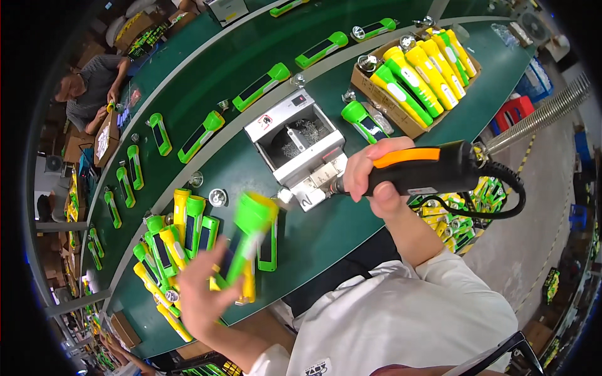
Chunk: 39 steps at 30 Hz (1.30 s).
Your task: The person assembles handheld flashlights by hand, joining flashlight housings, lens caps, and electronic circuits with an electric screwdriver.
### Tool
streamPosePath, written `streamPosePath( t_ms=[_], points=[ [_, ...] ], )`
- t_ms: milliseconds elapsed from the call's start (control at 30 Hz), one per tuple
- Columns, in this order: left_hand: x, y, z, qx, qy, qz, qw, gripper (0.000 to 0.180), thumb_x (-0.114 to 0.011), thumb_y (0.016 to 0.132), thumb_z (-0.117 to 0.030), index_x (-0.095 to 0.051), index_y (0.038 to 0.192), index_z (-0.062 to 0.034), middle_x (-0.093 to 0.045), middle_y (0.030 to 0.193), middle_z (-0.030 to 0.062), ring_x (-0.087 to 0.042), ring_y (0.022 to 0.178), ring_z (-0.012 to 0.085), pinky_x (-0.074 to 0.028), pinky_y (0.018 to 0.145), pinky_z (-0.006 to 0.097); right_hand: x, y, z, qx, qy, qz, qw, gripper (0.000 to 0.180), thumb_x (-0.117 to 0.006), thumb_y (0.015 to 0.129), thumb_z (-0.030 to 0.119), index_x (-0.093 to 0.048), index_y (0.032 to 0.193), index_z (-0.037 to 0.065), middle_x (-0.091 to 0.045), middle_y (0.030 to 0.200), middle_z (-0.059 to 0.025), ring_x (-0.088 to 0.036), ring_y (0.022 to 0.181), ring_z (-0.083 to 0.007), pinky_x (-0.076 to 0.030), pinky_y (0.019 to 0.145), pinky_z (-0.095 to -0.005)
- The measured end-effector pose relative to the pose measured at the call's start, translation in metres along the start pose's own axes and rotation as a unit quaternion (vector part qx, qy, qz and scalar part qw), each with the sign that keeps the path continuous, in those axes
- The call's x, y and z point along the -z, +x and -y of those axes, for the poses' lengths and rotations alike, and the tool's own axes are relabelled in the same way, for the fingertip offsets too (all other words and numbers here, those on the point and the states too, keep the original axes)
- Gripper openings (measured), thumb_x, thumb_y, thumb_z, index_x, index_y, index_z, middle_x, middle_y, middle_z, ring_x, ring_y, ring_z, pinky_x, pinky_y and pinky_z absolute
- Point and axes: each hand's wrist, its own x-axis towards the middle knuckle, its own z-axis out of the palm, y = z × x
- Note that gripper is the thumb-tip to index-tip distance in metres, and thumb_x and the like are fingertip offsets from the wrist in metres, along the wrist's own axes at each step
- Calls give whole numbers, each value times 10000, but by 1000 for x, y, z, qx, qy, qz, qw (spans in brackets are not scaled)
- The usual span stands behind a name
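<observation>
My right hand (375, 172) is wrapped round a black electric screwdriver (433, 170) with an orange lever. Its tip points left, at the front outlet of a grey screw feeder (295, 141) whose bin holds many small screws. My left hand (210, 288), blurred by motion, grips the lower body of a green flashlight (254, 216). That flashlight is tilted with its wide head up, above the bench and left of the feeder. Beside and beneath my left hand lies a pile of green and yellow flashlights (164, 250).
A cardboard box (401, 122) of flashlights stands at the right. A conveyor belt (207, 81) carries spaced flashlights along the far side. Clear reflector cups (217, 198) lie loose on the green bench (326, 244). A coiled hose (539, 119) hangs at right. A co-worker (94, 88) sits far left.
</observation>
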Motion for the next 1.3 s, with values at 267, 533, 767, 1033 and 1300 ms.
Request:
streamPosePath(
  t_ms=[267, 533, 767, 1033, 1300],
  points=[
    [-105, -36, -23, -83, 62, 45, 994, 588, -847, 692, -184, -672, 1228, -20, -696, 976, 82, -650, 828, 242, -556, 681, 378, -23, 24, 3, -144, -59, -28, 987, 316, -815, 823, 77, -647, 1084, 17, -648, 757, 33, -580, 642, -27, -467, 578, -208],
    [-190, -4, -27, -128, -5, -89, 988, 623, -861, 726, -108, -633, 1295, 0, -691, 1080, 136, -661, 907, 306, -560, 769, 396, -26, 45, -2, -211, -80, -1, 974, 176, -752, 907, 141, -647, 952, 8, -587, 625, -4, -540, 479, -57, -424, 445, -229],
    [-213, -2, -14, 16, -197, -134, 971, 753, -875, 774, -114, -507, 1422, -4, -707, 1149, 156, -694, 1014, 292, -565, 841, 391, -42, 14, 15, -196, -14, -2, 980, 241, -660, 938, 106, -537, 1089, -35, -550, 620, -54, -516, 439, -116, -438, 432, -267],
    [-221, -6, -9, -3, -158, -184, 970, 929, -891, 737, -99, -383, 1505, 23, -699, 1112, 133, -663, 1017, 324, -536, 872, 403, -65, -29, -11, -176, -53, 92, 979, 413, -689, 971, 244, -445, 1188, -9, -533, 616, -65, -500, 461, -129, -443, 466, -278],
    [-222, -8, -4, 43, -223, -183, 957, 1239, -918, 704, -121, -74, 1594, 54, -708, 1047, 138, -683, 950, 316, -528, 878, 396, -72, -42, -27, -171, -34, 113, 978, 384, -682, 976, 192, -423, 1190, 5, -523, 646, -60, -498, 499, -126, -445, 489, -280]
  ],
)
